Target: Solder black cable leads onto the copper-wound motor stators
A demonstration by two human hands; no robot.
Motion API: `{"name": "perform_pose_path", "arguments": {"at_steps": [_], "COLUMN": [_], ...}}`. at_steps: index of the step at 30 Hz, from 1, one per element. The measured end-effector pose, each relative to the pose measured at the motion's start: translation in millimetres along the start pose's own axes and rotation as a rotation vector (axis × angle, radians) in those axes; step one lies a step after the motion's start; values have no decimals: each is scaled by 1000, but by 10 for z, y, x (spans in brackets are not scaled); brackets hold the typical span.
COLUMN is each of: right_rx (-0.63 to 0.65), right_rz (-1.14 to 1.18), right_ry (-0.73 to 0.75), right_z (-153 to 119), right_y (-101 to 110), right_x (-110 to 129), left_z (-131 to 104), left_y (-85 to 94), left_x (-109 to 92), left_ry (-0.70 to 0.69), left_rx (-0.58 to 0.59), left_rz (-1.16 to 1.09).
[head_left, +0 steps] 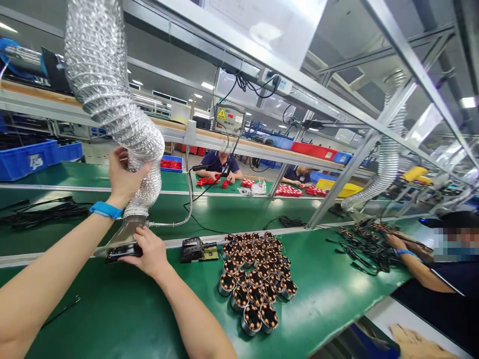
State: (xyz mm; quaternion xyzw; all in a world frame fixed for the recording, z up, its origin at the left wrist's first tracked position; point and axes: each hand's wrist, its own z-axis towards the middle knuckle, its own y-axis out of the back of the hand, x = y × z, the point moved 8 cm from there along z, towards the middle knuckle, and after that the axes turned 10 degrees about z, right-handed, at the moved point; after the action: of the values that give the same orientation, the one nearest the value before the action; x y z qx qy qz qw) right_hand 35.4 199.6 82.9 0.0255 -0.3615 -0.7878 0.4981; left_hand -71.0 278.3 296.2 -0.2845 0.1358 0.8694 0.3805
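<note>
A silver flexible foil duct point(101, 94) hangs from above and ends low over the bench in a grey hood point(129, 229) with a black lower edge. My left hand point(125, 177), with a blue band at the wrist, grips the duct's lower bend, thumb across its front; some fingers are hidden behind it. My right hand point(151, 252) is closed on the hood's right side, its thumb under the black edge point(121, 252). To the right of it a soldering iron point(207, 244) rests in a black holder point(191, 249). Several motor stators with copper windings point(256, 279) stand grouped farther right.
Black cables point(45, 212) lie at the left, and a thin wire point(62, 311) lies on the green bench point(108, 319). A metal post point(337, 184) rises at the right. A co-worker point(449, 264) handles black cables at right; two people sit opposite with red parts point(207, 180).
</note>
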Motion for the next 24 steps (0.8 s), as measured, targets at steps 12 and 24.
{"name": "perform_pose_path", "arguments": {"at_steps": [12,24], "right_rx": [61,66], "right_rz": [42,-48], "right_ry": [-22,-62], "right_z": [0,-866], "right_y": [69,337], "right_x": [95,714], "left_z": [218,608], "left_y": [85,-346], "left_x": [-754,-2014], "left_ry": [-169,-743], "left_rx": [-92,175], "left_rz": [-38,340]}}
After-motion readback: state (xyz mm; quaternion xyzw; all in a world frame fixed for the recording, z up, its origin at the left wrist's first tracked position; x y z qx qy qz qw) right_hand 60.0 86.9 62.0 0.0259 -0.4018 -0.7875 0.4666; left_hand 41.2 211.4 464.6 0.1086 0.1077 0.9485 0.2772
